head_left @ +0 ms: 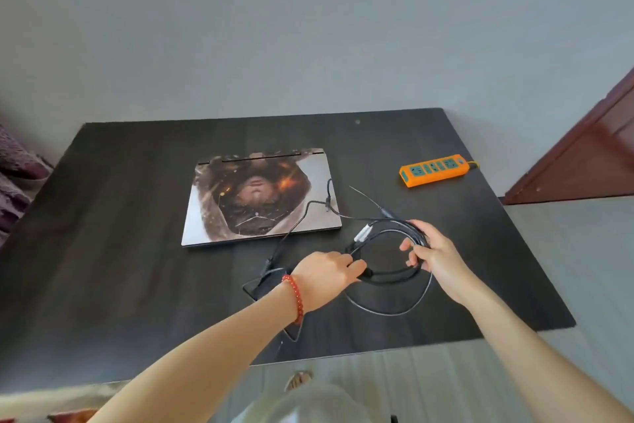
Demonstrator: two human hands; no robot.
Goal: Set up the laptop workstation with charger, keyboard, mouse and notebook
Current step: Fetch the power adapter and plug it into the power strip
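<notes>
A closed laptop (260, 198) with a printed picture on its lid lies in the middle of the dark table (137, 251). To its right, a coiled black charger cable (389, 276) lies on the table, and one strand runs up over the laptop's right edge. My left hand (326, 273), with a red bead bracelet on the wrist, grips the coil's near left side. My right hand (434, 252) holds the coil's right side, fingers curled round the strands. The black charger brick (266, 285) lies partly hidden under my left wrist.
An orange power strip (434, 170) with green sockets sits at the table's far right, its cord running off the edge. A dark red wooden door frame (583, 155) stands to the right. Purple fabric (17, 175) shows at the left edge. A grey wall is behind the table.
</notes>
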